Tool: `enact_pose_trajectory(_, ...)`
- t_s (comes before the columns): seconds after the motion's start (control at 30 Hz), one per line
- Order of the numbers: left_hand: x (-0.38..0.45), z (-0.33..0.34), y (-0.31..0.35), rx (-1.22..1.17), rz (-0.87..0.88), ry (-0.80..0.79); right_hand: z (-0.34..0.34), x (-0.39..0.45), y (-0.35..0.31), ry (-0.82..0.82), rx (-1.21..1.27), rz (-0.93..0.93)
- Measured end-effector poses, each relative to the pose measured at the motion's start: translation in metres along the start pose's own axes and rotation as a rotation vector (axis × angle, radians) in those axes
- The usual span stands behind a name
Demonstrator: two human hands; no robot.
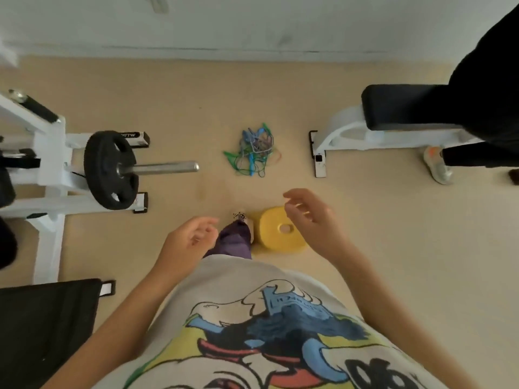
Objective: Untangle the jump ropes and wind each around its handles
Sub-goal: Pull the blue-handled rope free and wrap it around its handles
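A tangled heap of jump ropes [254, 148] in green, blue and red cords lies on the beige floor ahead of me, with green and blue handles poking out. My left hand [191, 238] hangs in the air below the heap, fingers loosely curled, holding nothing. My right hand [307, 213] hovers to the right of it, fingers relaxed and empty. Both hands are well short of the ropes.
A yellow weight plate [276, 231] lies by my foot [237, 234]. A white rack with a black plate [111, 169] on a steel bar stands at the left. A white bench [379, 127] stands at the right, with another person's leg and shoe [438, 164] beside it.
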State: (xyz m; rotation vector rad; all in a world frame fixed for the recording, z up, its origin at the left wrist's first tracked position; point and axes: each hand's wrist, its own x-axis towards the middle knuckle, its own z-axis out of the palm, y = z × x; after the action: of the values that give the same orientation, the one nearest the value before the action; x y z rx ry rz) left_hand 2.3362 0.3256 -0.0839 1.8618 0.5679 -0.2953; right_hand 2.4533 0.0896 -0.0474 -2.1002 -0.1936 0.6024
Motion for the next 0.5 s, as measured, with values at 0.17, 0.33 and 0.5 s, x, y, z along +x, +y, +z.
enact_pose_trajectory(0.17,0.136,-0.011,0.090,0.055,0.073,-0.071,-0.056,0.098,-0.013,0.009,0.035,0.107)
enact_pose_trajectory(0.33,0.256,0.011,0.191,0.101,0.172,-0.120,-0.122,0.177,0.003,0.048,0.114,0.199)
enact_pose_trajectory(0.5,0.360,0.057,0.265,0.061,0.183,-0.086,-0.190,0.286,0.032,0.015,0.120,0.185)
